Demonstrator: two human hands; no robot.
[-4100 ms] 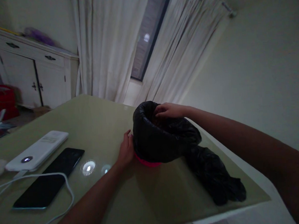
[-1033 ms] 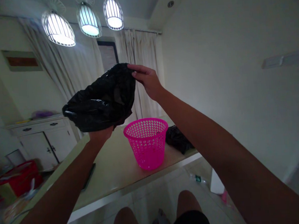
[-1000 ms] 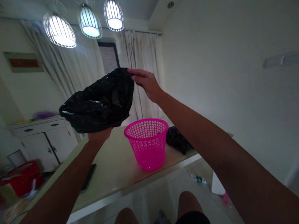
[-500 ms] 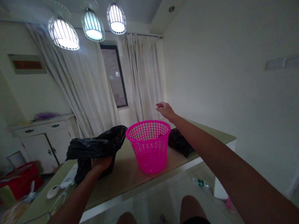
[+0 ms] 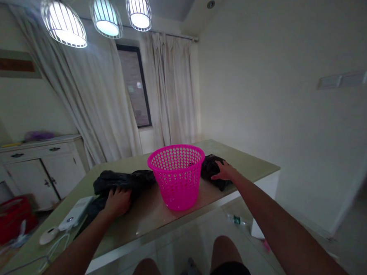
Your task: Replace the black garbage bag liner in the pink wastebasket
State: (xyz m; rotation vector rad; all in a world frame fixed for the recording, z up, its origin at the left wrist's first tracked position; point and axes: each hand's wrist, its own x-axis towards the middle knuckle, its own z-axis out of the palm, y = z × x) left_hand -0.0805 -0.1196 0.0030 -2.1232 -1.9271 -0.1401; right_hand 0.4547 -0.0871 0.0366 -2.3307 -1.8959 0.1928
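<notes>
A pink perforated plastic basket (image 5: 179, 191) stands upright on the table in the middle of the view. To its left lies a crumpled black plastic bag (image 5: 139, 179), spread loosely on the tabletop. My left hand (image 5: 119, 201) rests on that bag with the fingers stretched out over it. Right of the basket, a second black plastic bag (image 5: 207, 167) lies bunched up. My right hand (image 5: 225, 171) touches this bunch from the right, its fingers apart. Neither hand touches the basket.
The green-topped table (image 5: 250, 162) carries a white power strip (image 5: 76, 212), a round white object (image 5: 48, 235) and cables at left. A plastic bottle (image 5: 236, 219) lies on the floor. A white cabinet (image 5: 33, 175) and red bag (image 5: 11, 220) stand beyond.
My left hand has lowered the raised black bag onto the table and now lies on it. My right hand has come down from above onto the other black bag. The view has shifted slightly.
</notes>
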